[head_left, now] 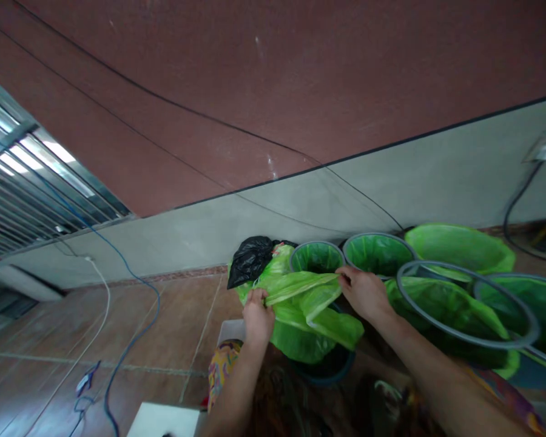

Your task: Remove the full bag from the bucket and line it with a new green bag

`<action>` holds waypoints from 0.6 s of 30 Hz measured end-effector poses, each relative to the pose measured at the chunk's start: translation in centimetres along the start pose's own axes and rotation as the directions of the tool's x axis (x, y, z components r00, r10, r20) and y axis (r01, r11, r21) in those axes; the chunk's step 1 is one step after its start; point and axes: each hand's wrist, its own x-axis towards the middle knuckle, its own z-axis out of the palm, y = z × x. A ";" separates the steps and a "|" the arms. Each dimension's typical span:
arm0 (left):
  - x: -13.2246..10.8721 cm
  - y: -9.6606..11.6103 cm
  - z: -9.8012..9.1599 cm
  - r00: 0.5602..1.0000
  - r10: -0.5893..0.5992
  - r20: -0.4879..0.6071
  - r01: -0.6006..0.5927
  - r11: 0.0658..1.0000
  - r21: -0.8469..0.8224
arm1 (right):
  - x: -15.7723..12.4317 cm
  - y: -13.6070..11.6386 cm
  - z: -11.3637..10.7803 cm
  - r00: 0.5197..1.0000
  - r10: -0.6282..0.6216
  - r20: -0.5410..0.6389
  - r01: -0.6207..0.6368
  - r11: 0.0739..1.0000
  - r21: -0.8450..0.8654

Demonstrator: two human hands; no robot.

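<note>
My left hand (256, 318) and my right hand (365, 292) each pinch an edge of a bright green plastic bag (307, 306), stretching its top between them. The bag hangs over a dark round bin (330, 368) right below. Both hands are closed on the thin plastic. A black plastic bag (250, 258) lies just behind the green one, near the wall.
Several small bins lined with green bags (377, 251) stand along the grey wall to the right, one with a loose grey ring (464, 303) on it. Blue and white cables (118, 315) trail over the brown tiled floor at left. A white sheet (164, 420) lies at the bottom.
</note>
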 end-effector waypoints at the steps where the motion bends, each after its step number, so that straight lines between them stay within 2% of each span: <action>1: 0.1 -0.5 -0.3 1.000 -0.022 0.003 0.022 1.000 0.021 | 0.1 0.4 -0.2 0.999 0.033 -0.013 -0.033 0.999 -0.017; 7: 0.8 -3.0 -2.6 0.996 -0.087 -0.034 0.090 0.991 0.101 | 0.8 3.1 -1.5 0.972 0.213 -0.100 -0.222 0.970 -0.094; 9: 1.0 -3.3 -3.3 0.991 -0.128 -0.038 0.132 0.984 0.123 | 1.0 4.1 -1.7 0.964 0.253 -0.077 -0.261 0.958 -0.122; 11: 1.1 -3.3 -3.7 0.986 -0.161 -0.031 0.164 0.978 0.128 | 1.1 4.9 -1.5 0.969 0.246 0.000 -0.243 0.959 -0.145; 14: 0.9 -2.6 -3.7 0.991 -0.129 -0.021 0.130 0.988 0.084 | 0.8 4.7 -0.4 0.987 0.138 0.089 -0.124 0.982 -0.143; 16: 0.7 -1.9 -3.4 0.996 -0.085 -0.027 0.086 0.995 0.056 | 0.4 3.4 0.7 0.996 -0.015 0.087 0.020 0.998 -0.056; 18: 0.4 -1.0 -3.2 0.999 -0.037 -0.029 0.038 0.999 0.034 | -0.3 1.5 1.9 0.975 -0.211 0.064 0.205 0.974 0.091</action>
